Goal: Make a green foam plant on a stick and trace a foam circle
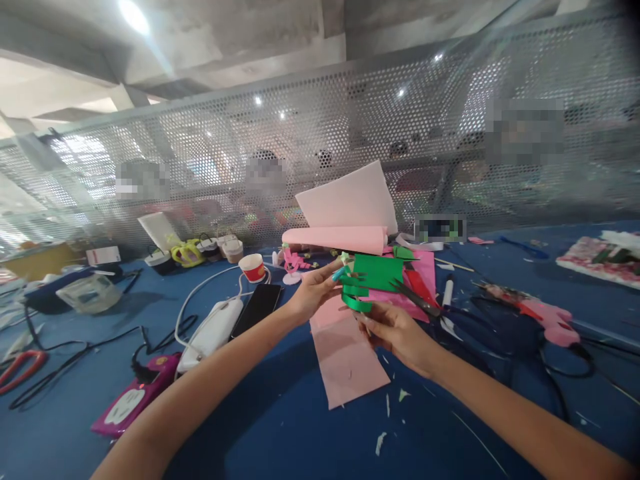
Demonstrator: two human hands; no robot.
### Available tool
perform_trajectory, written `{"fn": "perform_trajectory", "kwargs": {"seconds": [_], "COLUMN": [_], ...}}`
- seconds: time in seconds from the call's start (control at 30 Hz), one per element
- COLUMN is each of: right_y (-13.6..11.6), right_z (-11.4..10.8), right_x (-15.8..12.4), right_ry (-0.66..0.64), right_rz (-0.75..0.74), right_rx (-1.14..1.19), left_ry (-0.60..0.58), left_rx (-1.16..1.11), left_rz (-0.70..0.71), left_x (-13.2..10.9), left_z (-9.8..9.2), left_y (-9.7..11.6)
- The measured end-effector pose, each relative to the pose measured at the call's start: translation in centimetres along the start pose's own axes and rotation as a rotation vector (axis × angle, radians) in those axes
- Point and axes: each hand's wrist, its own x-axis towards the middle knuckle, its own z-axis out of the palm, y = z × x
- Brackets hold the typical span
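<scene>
On the blue surface (245,427), a purple pack (155,377) is lying left of a white power strip (213,330); a black phone (259,309) is resting just beside that. The left hand (316,291) is pinching a pale-green-tipped piece (345,257). A green strip (356,303) is curling between the hands above pink paper (347,360), the right hand (393,330) grasping its lower end. Farther right, dark-bladed scissors (420,300), then a pink glue gun (550,320), are lying.

This looks like a craft workshop: the blue table (240,427) holds scissors (425,305), pink paper (335,239), what seems a glue gun (547,320), cables (591,367) and scattered scraps (381,443). Behind it runs a perforated metal screen (210,133), and overhead is a bare concrete ceiling (250,33).
</scene>
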Motion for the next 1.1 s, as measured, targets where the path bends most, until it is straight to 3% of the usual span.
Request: {"fn": "perform_trajectory", "kwargs": {"seconds": [0.27, 0.5, 0.73, 1.1], "right_y": [0.8, 0.7, 0.9, 0.4], "right_z": [-1.1, -0.8, -0.8, -0.6], "right_x": [0.4, 0.3, 0.4, 0.2], "right_ry": [0.087, 0.140, 0.103, 0.117], "right_rz": [0.035, 0.061, 0.108, 0.028], "right_rx": [-0.010, -0.056, -0.067, -0.190], "left_ry": [0.124, 0.119, 0.101, 0.112], "left_rx": [-0.003, -0.027, 0.041, 0.080], "left_rz": [-0.008, -0.018, 0.008, 0.002], "left_x": [0.0, -0.1, -0.1, -0.3], "left_z": [0.1, 0.4, 0.3, 0.5], "left_y": [-0.1, -0.4, -0.7, -0.9]}}
